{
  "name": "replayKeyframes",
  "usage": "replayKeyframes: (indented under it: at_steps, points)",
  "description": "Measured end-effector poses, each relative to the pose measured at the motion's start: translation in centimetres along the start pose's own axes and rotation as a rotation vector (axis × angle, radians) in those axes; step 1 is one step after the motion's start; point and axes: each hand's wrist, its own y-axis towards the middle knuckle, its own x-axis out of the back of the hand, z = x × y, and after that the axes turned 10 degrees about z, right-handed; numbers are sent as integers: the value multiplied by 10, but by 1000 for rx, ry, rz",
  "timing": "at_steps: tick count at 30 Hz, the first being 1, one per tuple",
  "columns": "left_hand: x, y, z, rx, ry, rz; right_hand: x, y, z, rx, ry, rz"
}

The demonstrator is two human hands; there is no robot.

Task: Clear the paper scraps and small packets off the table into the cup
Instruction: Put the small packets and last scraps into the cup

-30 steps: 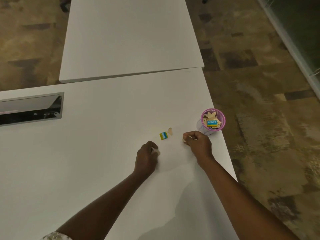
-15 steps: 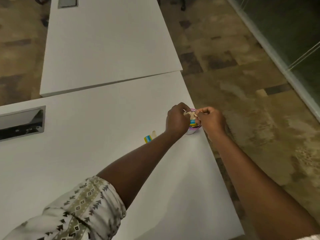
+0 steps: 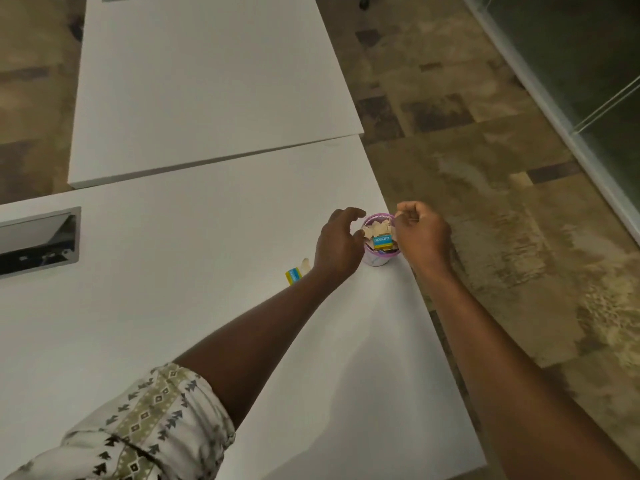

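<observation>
A small cup [image 3: 378, 260] with a pink rim stands near the right edge of the white table [image 3: 173, 306]. It holds several tan paper scraps and a blue packet [image 3: 382, 241]. My left hand [image 3: 337, 244] hovers at the cup's left side with fingers spread and nothing in them. At the cup's right rim, my right hand [image 3: 420, 233] is curled and pinches a small tan scrap [image 3: 398, 215]. A yellow, blue and green packet [image 3: 293, 275] and a tan scrap [image 3: 305, 264] lie on the table left of my left wrist.
A second white table [image 3: 207, 81] abuts the far edge. A recessed cable box [image 3: 38, 242] sits in the tabletop at far left. The table's right edge runs just past the cup, with patterned carpet and a glass partition [image 3: 571, 98] beyond.
Both hands rose from the tabletop to the cup. My left hand has opened over the cup and its scrap is gone from the fingers. The right hand still pinches its scrap.
</observation>
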Motion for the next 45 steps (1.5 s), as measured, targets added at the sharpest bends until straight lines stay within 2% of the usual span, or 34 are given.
replayKeyframes:
  at_steps: [3,6,10,13,20,25,31,36,39,42,45]
  points:
    - [16,-21,27,-8,4,-47,-13,-25,10,192,-13,-38]
    - [33,-54,75,31,154,-75,-45,-52,12,340,-17,92]
    - [50,-107,155,191,526,-24,-100,-77,3,301,-141,360]
    - [53,-143,199,301,671,20,-132,-83,-3,252,-261,431]
    - [46,-160,223,302,708,78,-171,-72,-1,281,-577,470]
    - [46,-161,220,289,699,89,-183,-72,1,358,-647,463]
    - [48,-153,201,305,659,102,-180,-68,-6,345,-502,501]
    - [45,-139,180,11,622,162,-162,-65,-18,205,-301,476]
    - [39,-131,172,-84,624,210,-144,-65,-30,146,-215,445]
    - [37,-125,167,-90,632,214,-127,-64,-40,109,-155,413]
    - [36,-120,163,-57,635,231,-111,-62,-46,-2,-61,388]
